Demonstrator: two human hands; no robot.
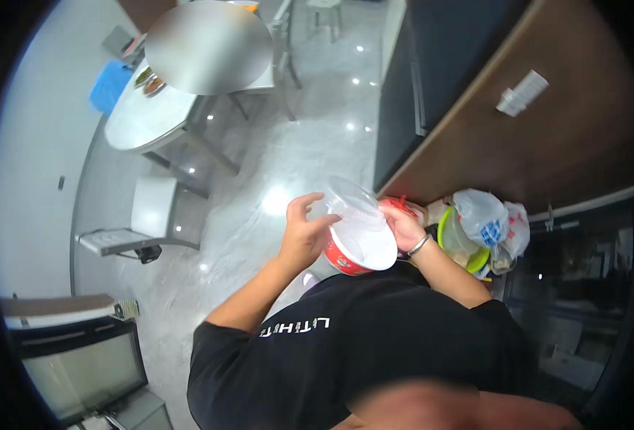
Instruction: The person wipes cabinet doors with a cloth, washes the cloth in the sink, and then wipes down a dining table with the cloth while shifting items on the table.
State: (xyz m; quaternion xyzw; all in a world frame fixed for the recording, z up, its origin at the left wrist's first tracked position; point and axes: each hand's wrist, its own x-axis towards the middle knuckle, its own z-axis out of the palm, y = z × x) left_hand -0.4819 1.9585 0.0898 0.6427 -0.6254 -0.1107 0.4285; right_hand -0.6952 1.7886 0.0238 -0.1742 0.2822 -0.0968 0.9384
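A red paper bowl with a white inside (362, 251) is held in front of my black shirt, its opening facing up. A clear plastic lid (350, 198) stands tilted over the bowl's far side. My left hand (307, 231) is at the left edge of the lid and bowl, with bent fingers and thumb closed on the lid's edge. My right hand (404, 228), with a metal bracelet at the wrist, grips the right side of the bowl, close to the lid's right edge. Some of its fingers are hidden behind the bowl.
A lime-green bin (477, 258) and white plastic bags (480, 215) are at the right, beside a brown cabinet (503, 136). At the upper left is a white table (145, 129) with food on it. A white chair (152, 208) stands left, above a screen (84, 373).
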